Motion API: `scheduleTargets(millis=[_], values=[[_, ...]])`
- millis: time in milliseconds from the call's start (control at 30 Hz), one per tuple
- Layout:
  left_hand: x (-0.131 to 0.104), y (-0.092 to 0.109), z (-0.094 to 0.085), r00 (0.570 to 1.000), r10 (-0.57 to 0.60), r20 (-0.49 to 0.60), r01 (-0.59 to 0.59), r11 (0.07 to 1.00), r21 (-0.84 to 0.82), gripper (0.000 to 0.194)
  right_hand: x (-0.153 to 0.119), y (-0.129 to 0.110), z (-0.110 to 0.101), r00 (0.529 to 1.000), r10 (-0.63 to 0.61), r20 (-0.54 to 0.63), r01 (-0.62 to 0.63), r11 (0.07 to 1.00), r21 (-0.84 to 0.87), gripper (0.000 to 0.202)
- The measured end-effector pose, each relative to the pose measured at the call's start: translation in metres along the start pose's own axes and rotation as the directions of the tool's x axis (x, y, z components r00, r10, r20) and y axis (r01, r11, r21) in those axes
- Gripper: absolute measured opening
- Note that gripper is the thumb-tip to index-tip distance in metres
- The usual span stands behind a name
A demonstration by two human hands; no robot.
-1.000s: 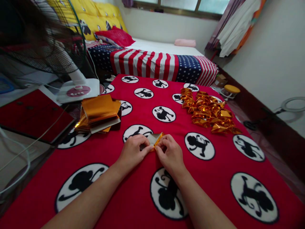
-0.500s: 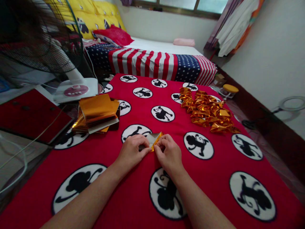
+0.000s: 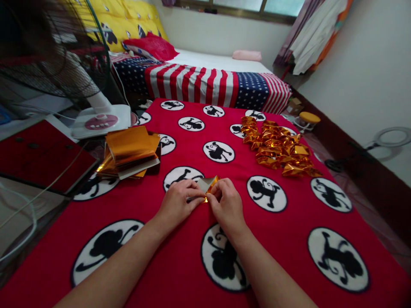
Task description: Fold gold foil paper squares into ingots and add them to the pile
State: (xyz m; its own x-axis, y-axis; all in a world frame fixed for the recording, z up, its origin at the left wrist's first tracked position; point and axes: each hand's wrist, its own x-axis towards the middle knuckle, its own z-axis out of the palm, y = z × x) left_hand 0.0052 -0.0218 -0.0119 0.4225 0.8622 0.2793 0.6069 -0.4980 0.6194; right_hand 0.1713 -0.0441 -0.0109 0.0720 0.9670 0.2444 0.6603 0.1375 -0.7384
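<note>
Between my hands is a sheet of gold foil paper (image 3: 205, 184), partly folded, its pale grey back facing up and a shiny gold fold on the right. My left hand (image 3: 182, 199) pinches its left and near edge with thumb and fingers. Against the gold fold, my right hand (image 3: 227, 203) is closed, thumb and index finger pressing near the left thumb. The fingers hide much of the paper. To the left lies a stack of gold foil sheets (image 3: 130, 145). Folded gold paper ingots (image 3: 269, 156) sit in rows at the right.
A red cloth (image 3: 154, 265) with round monkey prints covers the work surface. At the left stand a fan (image 3: 99, 119) and a dark red panel (image 3: 41, 158) with cables across it. A bed (image 3: 205, 83) lies beyond, and a yellow-topped stool (image 3: 310, 117) stands at right.
My right thumb and fingers have shifted slightly left over the gold fold, toward the left thumb. The whole view has moved a little; the stack and the folded pieces stay put.
</note>
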Motion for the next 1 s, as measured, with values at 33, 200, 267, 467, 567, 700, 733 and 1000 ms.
scheduleTargets(millis=[33,200,267,467,567,700,733,1000], values=[[0.0,0.0,0.0,1.0,0.005,0.004,-0.005,1.0,0.002,0.012,0.0,0.0,0.0,1.0,-0.003,-0.004,0.003,1.0,0.014,0.017],[0.001,-0.001,-0.001,1.0,0.02,0.014,-0.02,1.0,0.008,0.012,-0.001,0.003,-0.006,1.0,-0.011,0.024,0.01,0.998,0.068,0.021],[0.001,-0.001,0.0,1.0,0.018,0.012,-0.018,1.0,0.006,0.012,-0.002,0.004,-0.01,0.999,-0.004,0.038,0.002,0.998,0.059,0.022],[0.0,-0.001,-0.001,0.999,0.036,0.017,-0.036,0.999,0.019,0.014,-0.006,0.004,-0.018,0.998,0.048,0.034,-0.047,0.998,-0.048,0.022],[-0.002,-0.003,-0.001,0.997,0.075,0.029,-0.076,0.996,0.054,0.025,-0.007,0.007,-0.018,0.998,0.063,0.011,-0.062,0.996,-0.063,0.022],[-0.005,-0.006,-0.001,0.994,0.102,0.043,-0.105,0.991,0.082,0.044,-0.008,0.012,-0.015,0.994,0.088,-0.07,-0.088,0.996,0.001,0.022],[-0.005,-0.006,-0.001,0.994,0.11,0.028,-0.112,0.989,0.094,0.044,-0.008,0.012,-0.015,0.994,0.083,-0.077,-0.082,0.996,0.021,0.022],[-0.007,-0.001,-0.004,0.982,0.185,-0.044,-0.177,0.974,0.141,0.041,-0.012,0.006,-0.018,0.985,-0.162,-0.051,0.157,0.983,-0.098,0.026]])
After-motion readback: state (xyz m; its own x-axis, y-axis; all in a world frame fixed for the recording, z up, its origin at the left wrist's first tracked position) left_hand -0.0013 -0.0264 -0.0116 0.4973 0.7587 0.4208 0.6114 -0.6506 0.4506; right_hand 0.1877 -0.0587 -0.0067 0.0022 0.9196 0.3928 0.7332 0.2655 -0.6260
